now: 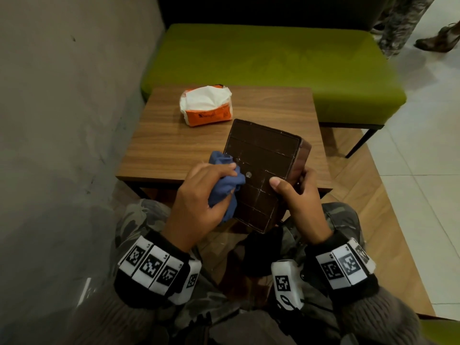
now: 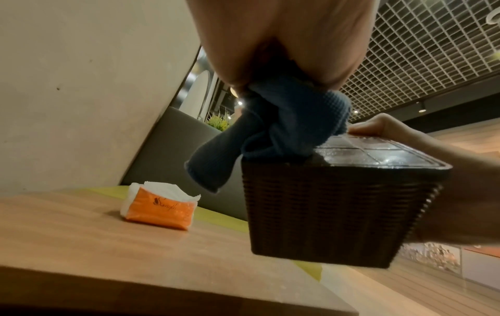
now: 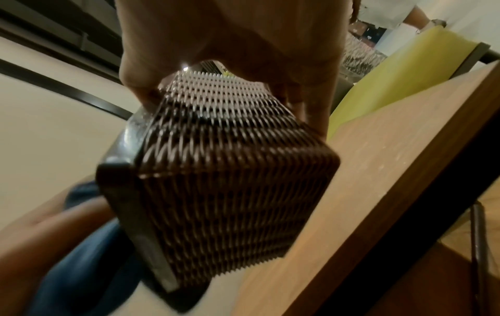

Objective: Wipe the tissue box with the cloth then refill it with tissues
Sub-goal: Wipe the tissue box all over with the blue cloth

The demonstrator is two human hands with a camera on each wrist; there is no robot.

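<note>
A dark brown woven tissue box [image 1: 263, 170] [image 2: 332, 205] [image 3: 222, 192] is held in the air over the near edge of the wooden table [image 1: 174, 143], its flat gridded base turned up toward me. My right hand [image 1: 296, 195] grips its right side, thumb on the base and fingers on the woven wall [image 3: 311, 111]. My left hand [image 1: 201, 195] holds a bunched blue cloth [image 1: 224, 185] [image 2: 270, 128] and presses it against the left part of the base. An orange pack of white tissues [image 1: 206, 105] [image 2: 159, 209] lies open on the far part of the table.
A green padded bench [image 1: 273, 63] stands behind the table, a grey wall [image 1: 62, 95] to the left. Another person's legs and shoes [image 1: 423, 28] show at the top right on the white tiled floor. My knees sit just under the table's near edge.
</note>
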